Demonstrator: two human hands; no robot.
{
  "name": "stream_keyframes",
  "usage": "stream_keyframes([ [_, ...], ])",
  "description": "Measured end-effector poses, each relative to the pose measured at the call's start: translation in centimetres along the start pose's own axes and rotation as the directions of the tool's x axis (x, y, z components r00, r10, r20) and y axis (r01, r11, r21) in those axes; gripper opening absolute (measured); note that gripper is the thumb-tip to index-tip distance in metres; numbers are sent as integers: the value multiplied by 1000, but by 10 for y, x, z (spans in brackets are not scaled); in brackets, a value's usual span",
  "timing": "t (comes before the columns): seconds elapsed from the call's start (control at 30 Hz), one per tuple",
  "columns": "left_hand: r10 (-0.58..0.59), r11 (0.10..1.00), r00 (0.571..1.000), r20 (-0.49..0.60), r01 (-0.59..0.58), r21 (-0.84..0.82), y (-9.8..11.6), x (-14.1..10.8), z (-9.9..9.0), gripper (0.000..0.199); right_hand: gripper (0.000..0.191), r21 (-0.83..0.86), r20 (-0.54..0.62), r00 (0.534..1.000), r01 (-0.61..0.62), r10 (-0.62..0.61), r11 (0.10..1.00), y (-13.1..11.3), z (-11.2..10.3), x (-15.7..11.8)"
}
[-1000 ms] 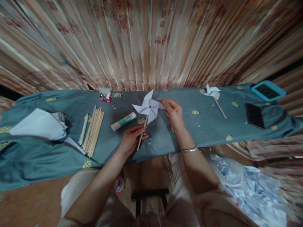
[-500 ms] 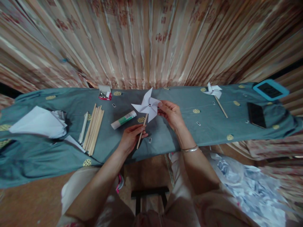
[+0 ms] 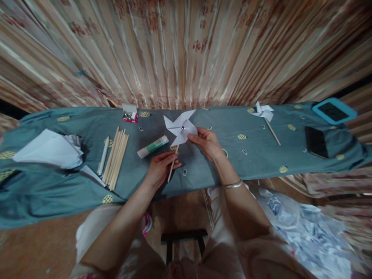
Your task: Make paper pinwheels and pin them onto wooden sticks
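A white paper pinwheel (image 3: 180, 130) with a shiny pin at its centre is fixed to a thin wooden stick (image 3: 172, 169). My left hand (image 3: 162, 166) pinches that stick below the blades and keeps it tilted above the table. On the other side, my right hand (image 3: 207, 143) has its thumb and fingers closed at the edge of the lower right blade. A glue stick (image 3: 152, 146) with a green label lies just left of the pinwheel, near my left hand.
Wooden sticks (image 3: 115, 159), a white pen (image 3: 103, 155), stacked paper (image 3: 46, 151) and an opened box of pins (image 3: 130, 115) are at left. At right lie another pinwheel (image 3: 264, 112), a black phone (image 3: 316, 142) and a blue-framed device (image 3: 334, 110). Paper scraps (image 3: 314, 232) fill a bag below.
The pinwheel's blades have turned on the pin. My right hand has moved slightly down and left along with a blade, while my left hand stays on the stick.
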State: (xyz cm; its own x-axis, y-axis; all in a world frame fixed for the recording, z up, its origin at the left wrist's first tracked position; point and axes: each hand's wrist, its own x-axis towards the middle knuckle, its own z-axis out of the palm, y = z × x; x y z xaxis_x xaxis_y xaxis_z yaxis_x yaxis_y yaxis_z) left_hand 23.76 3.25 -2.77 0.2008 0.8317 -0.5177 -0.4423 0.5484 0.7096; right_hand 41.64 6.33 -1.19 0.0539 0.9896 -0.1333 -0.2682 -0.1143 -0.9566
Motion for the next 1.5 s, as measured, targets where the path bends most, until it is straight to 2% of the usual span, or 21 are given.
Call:
stream_keyframes([
  [0.17,2,1000,1000,11,-2,22,-2,0,0,29,44,48,-119,992,46,-40,998,-2,-5,1],
  [0.27,-4,999,1000,8,3,43,-3,0,0,30,43,19,-150,987,63,-60,998,-1,-8,2],
  [0.37,-1,999,1000,-2,1,43,-4,0,-1,30,41,-14,-156,986,61,-62,998,-1,-10,2],
  [0.63,17,999,1000,11,-18,42,-5,2,-3,32,41,45,-151,987,57,-49,997,-5,-5,1],
  [1.17,34,998,999,-1,-34,52,-6,1,-3,33,45,-46,-221,974,39,-48,998,-1,-4,2],
  [1.5,45,997,999,-2,-45,59,-7,1,-2,34,32,-42,-222,972,65,-73,997,6,-5,4],
])
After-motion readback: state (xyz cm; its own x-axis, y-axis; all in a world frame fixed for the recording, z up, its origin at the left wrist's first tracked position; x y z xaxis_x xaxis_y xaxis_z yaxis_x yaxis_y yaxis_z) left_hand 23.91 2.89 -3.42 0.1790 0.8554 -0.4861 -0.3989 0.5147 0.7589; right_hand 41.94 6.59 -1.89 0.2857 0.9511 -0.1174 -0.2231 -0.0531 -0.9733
